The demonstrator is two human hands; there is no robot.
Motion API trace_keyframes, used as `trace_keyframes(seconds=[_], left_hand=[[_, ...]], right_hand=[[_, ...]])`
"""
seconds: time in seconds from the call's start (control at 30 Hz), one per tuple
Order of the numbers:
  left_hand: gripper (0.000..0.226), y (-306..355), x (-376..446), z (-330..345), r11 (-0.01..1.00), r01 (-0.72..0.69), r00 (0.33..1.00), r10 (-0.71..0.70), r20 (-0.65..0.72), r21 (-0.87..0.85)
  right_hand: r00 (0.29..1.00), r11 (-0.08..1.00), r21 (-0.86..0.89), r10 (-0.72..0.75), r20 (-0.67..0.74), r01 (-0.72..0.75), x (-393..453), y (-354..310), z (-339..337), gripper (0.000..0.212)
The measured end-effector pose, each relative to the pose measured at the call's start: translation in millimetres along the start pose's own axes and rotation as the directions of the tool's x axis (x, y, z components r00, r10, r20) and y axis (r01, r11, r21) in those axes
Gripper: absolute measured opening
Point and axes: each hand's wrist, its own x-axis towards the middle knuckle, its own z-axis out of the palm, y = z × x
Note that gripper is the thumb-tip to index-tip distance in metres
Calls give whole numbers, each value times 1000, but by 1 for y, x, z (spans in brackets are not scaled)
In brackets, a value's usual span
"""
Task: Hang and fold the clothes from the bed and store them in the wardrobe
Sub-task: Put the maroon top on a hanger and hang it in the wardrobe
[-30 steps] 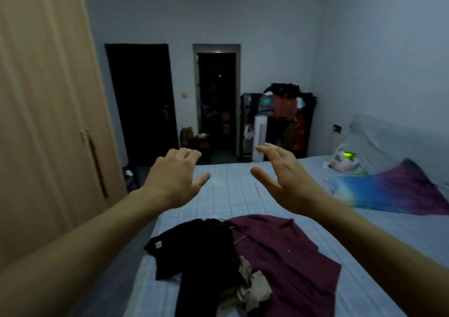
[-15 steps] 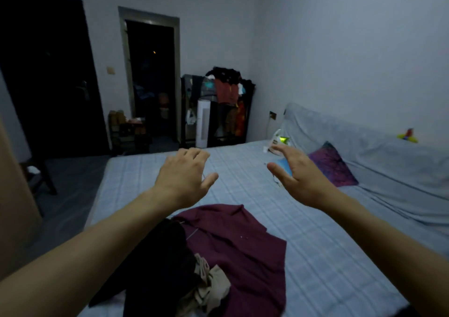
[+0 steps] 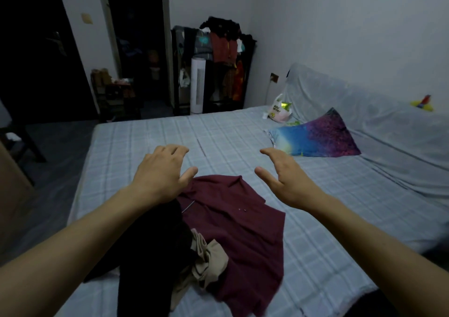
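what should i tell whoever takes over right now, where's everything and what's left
Left hand: open, holds nothing, raised over the near left part of the bed.
Right hand: open, holds nothing, raised over the middle of the bed.
Clothes: a maroon garment lies spread on the bed below the hands; a black garment lies bunched on its left edge; a small beige garment is crumpled on the maroon one, beside the black.
Done: nothing visible; no piece is folded or hung.
Left: pick up, hang or fold all three and store them. No hanger can be made out.
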Motion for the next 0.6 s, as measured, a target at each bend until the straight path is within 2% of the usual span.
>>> trace_keyframes(seconds=[0.2,0.43,0.6], left_hand=[[62,22,30,46,996,82,994,-84,70,35],[61,80,80,92,958,275,948,-285,141,86],[60,107,93,103,935,340,930,-350,113,101]], right_hand=[[998,995,98,-17,62,11,38,65,27,58],[975,973,214,-131,180,91,95,157,44,59],[959,957,269,-175,223,111,133,192,51,57]])
